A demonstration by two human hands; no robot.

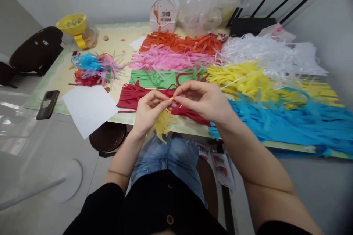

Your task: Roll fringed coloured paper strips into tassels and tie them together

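Left hand [150,112] and right hand [202,101] meet fingertip to fingertip over the near edge of the table [55,77], above the person's lap.

- Left grip: thumb and forefinger pinched shut on the top of the yellow fringed paper [162,125]. Its cut ends hang down below the palm, in front of the jeans [165,158].
- Right grip: fingers closed to a tight pinch on the small yellow tip of the same piece, just beside the left fingertips.
- A thin pale stick [237,80] runs from the right hand up and to the right across the yellow strips [248,84]. Cannot tell whether the fingers hold it.

Surroundings:
- Directly behind the hands lie the red strips [129,97], which the hands partly cover.
- Farther back are the green strips [154,78], pink strips [165,58] and orange strips [182,42].
- To the right, the blue strips [289,121] lie close against the right forearm, with the white strips [256,55] beyond.
- To the left, a white sheet [89,108] overhangs the table edge, with a phone [47,104] near it and a mixed tangle of strips [93,68] behind.
- At the back are a yellow bowl [72,24], a white box [164,11] and a clear plastic bag [204,11].
- A dark stool [108,137] stands under the table, left of the knees.
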